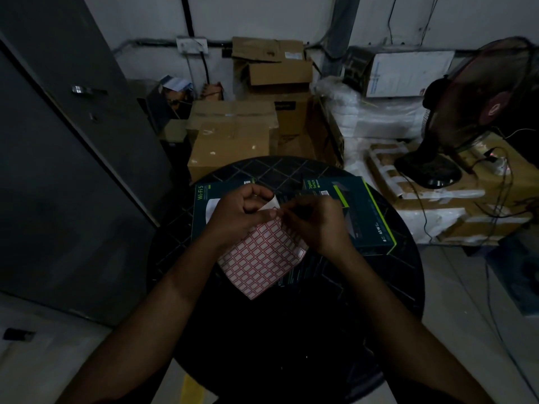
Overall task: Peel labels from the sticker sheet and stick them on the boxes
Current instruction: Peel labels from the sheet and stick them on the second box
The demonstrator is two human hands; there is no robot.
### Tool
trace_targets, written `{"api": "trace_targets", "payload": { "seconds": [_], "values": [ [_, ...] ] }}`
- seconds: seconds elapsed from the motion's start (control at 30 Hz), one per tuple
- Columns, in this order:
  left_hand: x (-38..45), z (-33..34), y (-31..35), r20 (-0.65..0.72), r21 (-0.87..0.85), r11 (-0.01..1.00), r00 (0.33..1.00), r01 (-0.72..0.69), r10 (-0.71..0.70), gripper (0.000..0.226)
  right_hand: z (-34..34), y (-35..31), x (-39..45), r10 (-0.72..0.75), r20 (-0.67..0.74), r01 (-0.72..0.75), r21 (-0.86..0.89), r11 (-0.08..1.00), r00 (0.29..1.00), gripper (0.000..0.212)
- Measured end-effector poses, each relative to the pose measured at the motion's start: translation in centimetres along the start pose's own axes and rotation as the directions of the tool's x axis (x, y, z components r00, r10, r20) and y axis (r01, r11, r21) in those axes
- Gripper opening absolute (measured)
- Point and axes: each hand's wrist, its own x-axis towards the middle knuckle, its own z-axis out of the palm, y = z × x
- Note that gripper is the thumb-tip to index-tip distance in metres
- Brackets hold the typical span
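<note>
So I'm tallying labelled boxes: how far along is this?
Done: no label is visible on either box. In hand: the left hand holds the sticker sheet while the right hand picks at its curled corner. Left: the Wi-Fi box and the switch box.

I see a round, dark table (393, 272) with a faint diamond-grid pattern on its top, filling the middle of my view. Two dark product boxes lie flat on it. The Wi-Fi box (204, 211) sits at about ten o'clock from the table's centre, its green lettering running along its left edge. The switch box (364, 211) sits at about one o'clock, edged in bright green, reaching towards the table's right rim. I cannot tell whether the two boxes touch, since their meeting point is hidden. The table stands on a pale floor (466, 330).
</note>
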Motion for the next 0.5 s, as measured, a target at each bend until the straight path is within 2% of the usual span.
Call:
{"api": "trace_targets", "payload": {
  "seconds": [0.17, 0.37, 0.5],
  "values": [
    [-0.03, -0.1, -0.11, 0.017, 0.0, 1.0, 1.0, 0.001, -0.001, 0.03, -0.06, 0.02, -0.1, 0.023, 0.021, -0.024, 0.029, 0.999, 1.0, 0.013],
    [-0.15, -0.08, 0.11, 0.022, -0.015, 1.0, 1.0, 0.017, -0.017, 0.027, -0.31, 0.5, -0.31, 0.123, 0.032, -0.126, 0.109, 0.986, 0.992, 0.01],
    [-0.18, -0.05, 0.15, 0.024, -0.015, 0.999, 0.999, 0.029, -0.029, 0.026, -0.68, 0.65, -0.13, 0.185, -0.039, -0.173, 0.205, 0.963, 0.982, 0.018]
  ]
}}
